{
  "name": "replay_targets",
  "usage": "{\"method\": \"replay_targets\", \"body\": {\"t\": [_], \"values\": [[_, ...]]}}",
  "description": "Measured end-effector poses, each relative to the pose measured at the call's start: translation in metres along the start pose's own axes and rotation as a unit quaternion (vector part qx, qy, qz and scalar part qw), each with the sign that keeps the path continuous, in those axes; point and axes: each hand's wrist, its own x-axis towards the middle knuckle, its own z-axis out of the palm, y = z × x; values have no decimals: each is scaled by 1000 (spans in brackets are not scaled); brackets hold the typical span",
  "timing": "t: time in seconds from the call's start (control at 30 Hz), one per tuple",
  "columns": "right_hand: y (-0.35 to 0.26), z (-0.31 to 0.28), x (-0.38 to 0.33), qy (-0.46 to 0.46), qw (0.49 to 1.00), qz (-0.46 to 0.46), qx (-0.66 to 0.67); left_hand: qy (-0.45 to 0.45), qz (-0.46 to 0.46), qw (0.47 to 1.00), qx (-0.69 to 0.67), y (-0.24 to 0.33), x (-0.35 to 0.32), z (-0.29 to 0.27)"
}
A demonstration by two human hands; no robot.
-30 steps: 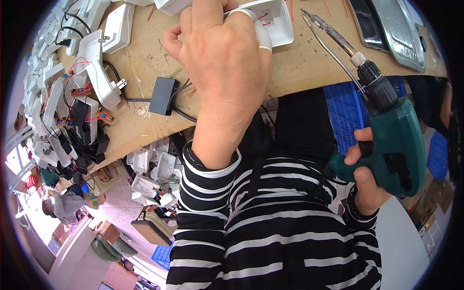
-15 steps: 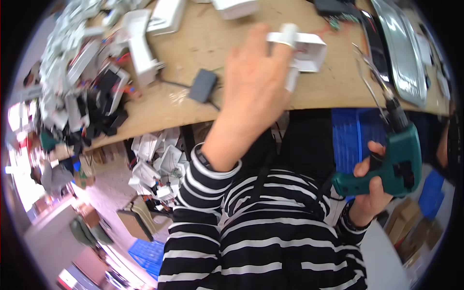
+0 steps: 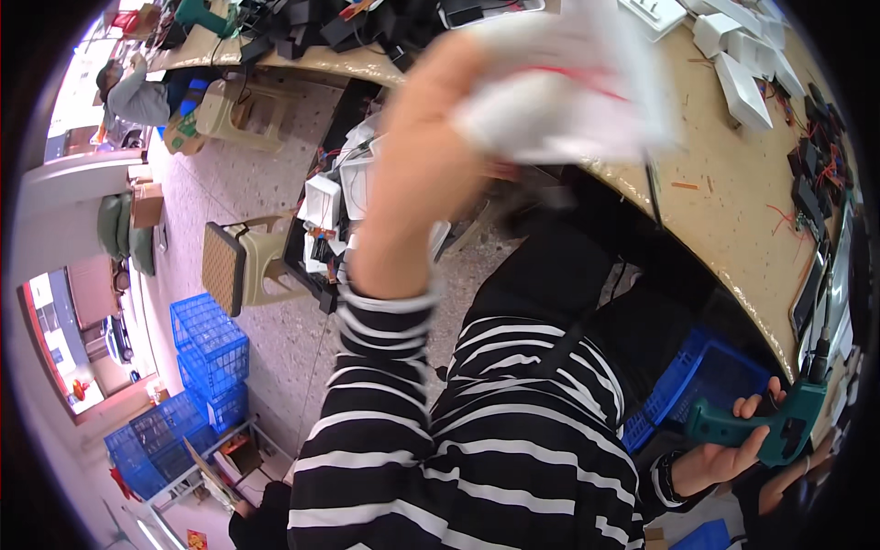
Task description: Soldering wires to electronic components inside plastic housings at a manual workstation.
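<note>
Holding a blurry white plastic piece (image 3: 564,87) up high over the worktop (image 3: 724,197), the left hand (image 3: 440,156) grips it tight; the right hand (image 3: 724,458), far off and low, is wrapped round a green drill (image 3: 779,426).

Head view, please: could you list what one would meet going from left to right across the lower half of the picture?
Stack of blue crates → beige plastic stool → striped left sleeve → blue basket under the bench → right hand → green power drill.
</note>
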Motion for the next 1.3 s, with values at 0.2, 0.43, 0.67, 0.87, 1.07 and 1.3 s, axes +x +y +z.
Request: {"method": "replay_targets", "body": {"t": [0.2, 0.43, 0.67, 0.87, 1.07, 1.3], "values": [[0, 14, 4, -38, 999, 9, 18, 44, -151, 946, 284, 23, -16, -164], [-3, 22, 2, -40, 999, 2, 14, 65, -30, 809, 584, -71, 18, -306], [-9, 34, -3, 15, 1000, -4, -20, 100, -347, 770, 525, -111, 38, -275], [-4, 22, -1, 5, 999, 0, 46, -61, -171, 694, 697, -50, 31, -251], [3, 16, 15, -6, 997, 8, 77, -258, -133, 881, 373, 34, 45, -46], [1, 11, 19, 9, 994, 4, 112, -351, 350, 670, 553, -31, 146, 132]]}}
